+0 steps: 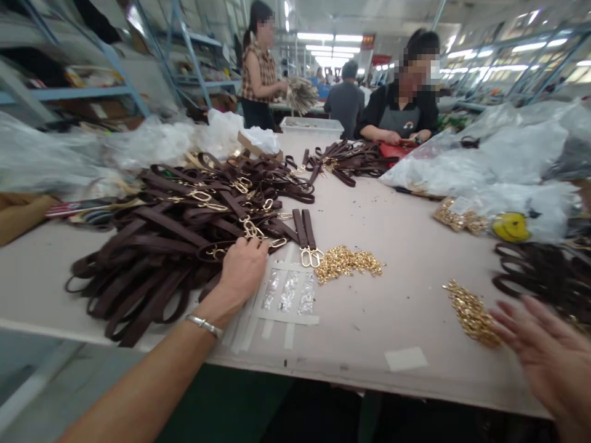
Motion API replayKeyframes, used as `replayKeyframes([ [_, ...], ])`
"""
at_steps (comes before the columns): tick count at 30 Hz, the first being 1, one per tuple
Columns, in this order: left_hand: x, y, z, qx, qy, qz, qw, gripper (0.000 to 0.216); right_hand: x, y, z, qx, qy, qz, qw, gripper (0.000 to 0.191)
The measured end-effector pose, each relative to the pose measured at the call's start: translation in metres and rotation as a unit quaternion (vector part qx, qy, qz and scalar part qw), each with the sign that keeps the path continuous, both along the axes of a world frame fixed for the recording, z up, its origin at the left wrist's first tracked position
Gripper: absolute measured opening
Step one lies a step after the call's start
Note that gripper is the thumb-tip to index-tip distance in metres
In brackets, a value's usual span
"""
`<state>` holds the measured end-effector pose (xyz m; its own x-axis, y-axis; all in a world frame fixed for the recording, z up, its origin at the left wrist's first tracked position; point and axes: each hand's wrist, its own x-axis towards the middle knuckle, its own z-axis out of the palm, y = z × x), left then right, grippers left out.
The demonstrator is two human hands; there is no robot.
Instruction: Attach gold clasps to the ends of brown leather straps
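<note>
My left hand [244,264] reaches into a big heap of dark brown straps [157,240] at the left of the table. Its fingers are curled down on a strap by the gold oval rings [252,227], and the fingertips are hidden. At the right edge my right hand [545,351] is open, slightly blurred, with fingers stretched beside a small pile of gold metal pieces [471,314]. Two short brown straps [305,227] with gold rings lie side by side near the middle. Next to their rings is a larger pile of small gold pieces [346,263].
Clear plastic [289,292] is taped onto the table ahead of me. More brown straps [355,160] lie at the far end, near a seated co-worker [401,104]. Plastic bags [489,154] and dark straps [545,277] crowd the right side. A white bin [311,127] stands behind.
</note>
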<state>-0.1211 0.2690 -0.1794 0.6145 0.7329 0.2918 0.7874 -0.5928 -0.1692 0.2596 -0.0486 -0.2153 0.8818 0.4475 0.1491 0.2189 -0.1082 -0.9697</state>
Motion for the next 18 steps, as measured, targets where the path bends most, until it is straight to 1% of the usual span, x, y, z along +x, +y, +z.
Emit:
replayKeyframes([
  [1, 0.001, 0.002, -0.001, 0.001, 0.004, -0.004, 1.0, 0.024, -0.017, 0.006, -0.005, -0.035, -0.018, -0.007, 0.999, 0.043],
  [2, 0.002, 0.004, -0.002, 0.002, 0.006, -0.007, 1.0, 0.024, -0.036, 0.014, -0.009, -0.086, -0.055, 0.028, 0.994, 0.042],
  [3, 0.003, 0.005, -0.002, 0.004, 0.007, -0.009, 1.0, 0.024, -0.055, 0.023, -0.013, -0.117, -0.113, 0.076, 0.984, 0.037],
  [4, 0.003, 0.006, -0.003, 0.008, 0.008, -0.011, 1.0, 0.025, -0.073, 0.032, -0.016, -0.132, -0.172, 0.137, 0.967, 0.032],
  [6, 0.002, 0.003, -0.003, 0.025, 0.01, -0.015, 1.0, 0.026, -0.104, 0.052, -0.017, -0.137, -0.281, 0.243, 0.918, 0.025],
  [7, 0.002, 0.001, -0.002, 0.034, 0.013, -0.018, 0.999, 0.027, -0.117, 0.062, -0.016, -0.138, -0.322, 0.279, 0.894, 0.025],
  [9, 0.0, -0.005, -0.003, 0.043, 0.02, -0.027, 0.999, 0.027, -0.136, 0.081, -0.012, -0.156, -0.381, 0.32, 0.853, 0.026],
  [11, -0.001, -0.01, -0.003, 0.032, 0.028, -0.036, 0.998, 0.025, -0.15, 0.099, -0.006, -0.191, -0.411, 0.346, 0.822, 0.03],
  [13, -0.002, -0.012, -0.005, 0.018, 0.032, -0.038, 0.999, 0.022, -0.161, 0.117, -0.003, -0.226, -0.424, 0.352, 0.803, 0.036],
  [16, -0.005, -0.015, -0.004, 0.004, 0.03, -0.035, 0.999, 0.018, -0.173, 0.14, -0.003, -0.258, -0.439, 0.328, 0.796, 0.044],
  [18, -0.009, -0.02, -0.003, -0.007, 0.027, -0.033, 0.999, 0.017, -0.177, 0.15, -0.006, -0.258, -0.452, 0.319, 0.792, 0.045],
])
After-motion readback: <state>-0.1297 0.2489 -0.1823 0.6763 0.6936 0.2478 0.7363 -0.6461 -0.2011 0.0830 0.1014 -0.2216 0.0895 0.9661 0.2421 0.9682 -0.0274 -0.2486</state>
